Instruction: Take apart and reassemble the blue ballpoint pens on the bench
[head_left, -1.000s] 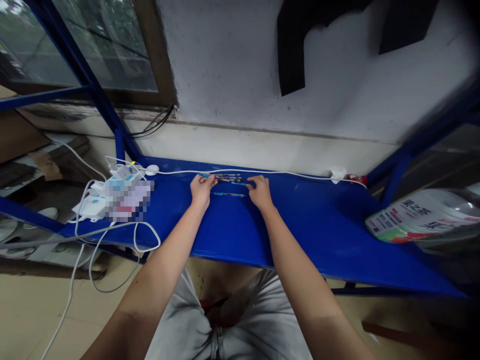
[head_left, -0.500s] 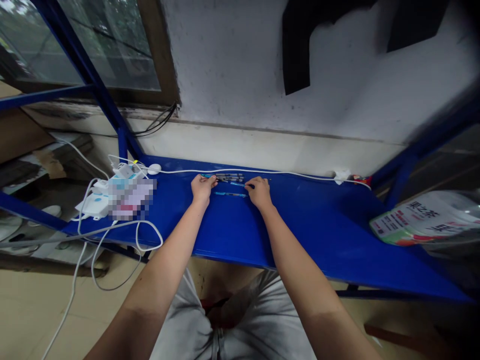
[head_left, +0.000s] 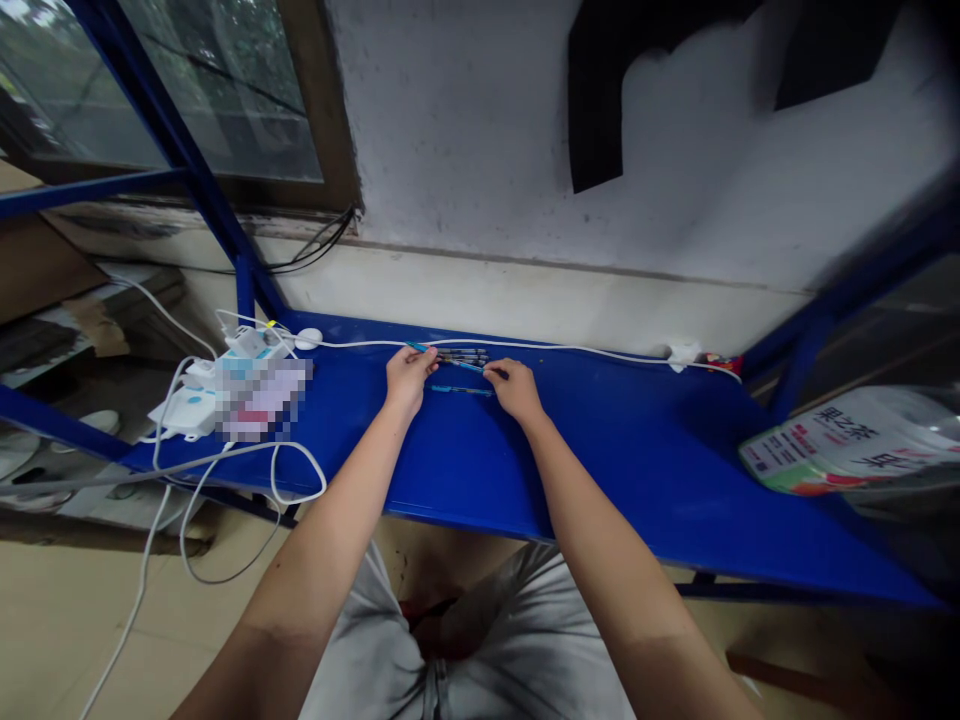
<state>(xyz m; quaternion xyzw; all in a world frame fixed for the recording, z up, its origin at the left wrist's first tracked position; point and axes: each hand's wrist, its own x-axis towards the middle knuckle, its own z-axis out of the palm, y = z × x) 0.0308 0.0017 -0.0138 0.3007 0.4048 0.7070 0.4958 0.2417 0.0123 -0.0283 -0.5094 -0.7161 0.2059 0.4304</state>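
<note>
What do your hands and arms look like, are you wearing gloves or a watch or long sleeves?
No gloves: the left hand and right hand are both bare, with ordinary fingers. No watch or bracelet shows on either wrist, and no sleeve shows on the left arm or right arm. The fingers look too small to rule out a thin ring.

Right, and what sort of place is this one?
Probably a workroom or storeroom: a blue-framed bench, a power strip with white cables, and cluttered shelves beside it.
</note>
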